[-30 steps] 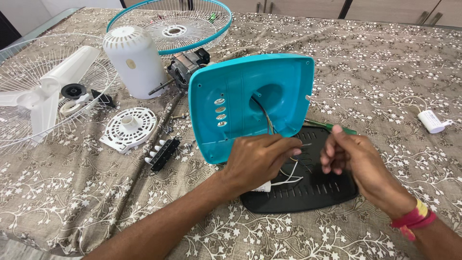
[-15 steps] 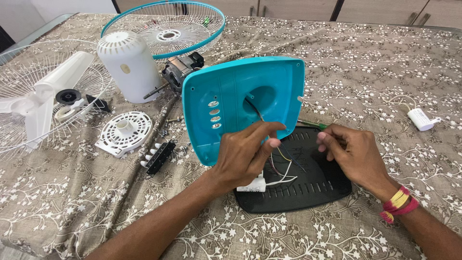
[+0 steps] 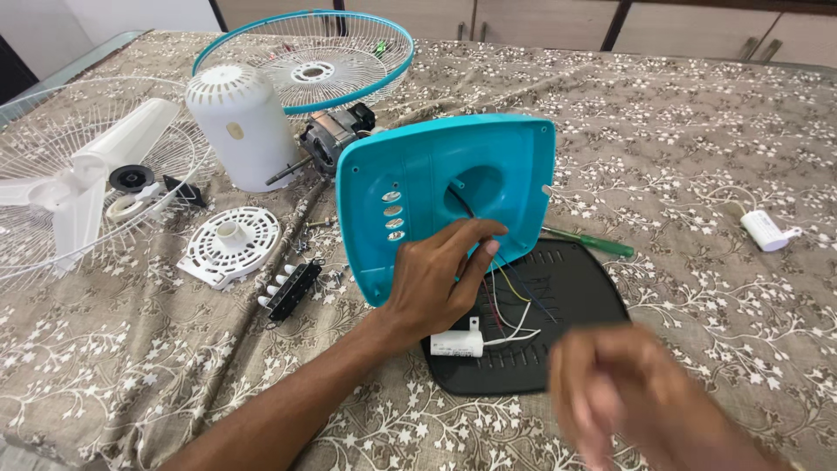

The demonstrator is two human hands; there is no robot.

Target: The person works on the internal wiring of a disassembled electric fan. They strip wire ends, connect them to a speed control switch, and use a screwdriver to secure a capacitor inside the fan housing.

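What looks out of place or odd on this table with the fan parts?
The fan is in pieces: the teal base cover stands tilted on edge, propped by the left hand, with coloured wires and a white capacitor trailing onto the black base plate. The right hand is blurred. Nothing looks broken.

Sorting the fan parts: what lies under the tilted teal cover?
Under the teal cover lies a black base plate with coloured wires and a small white capacitor. The left hand holding the cover hides where the wires end.
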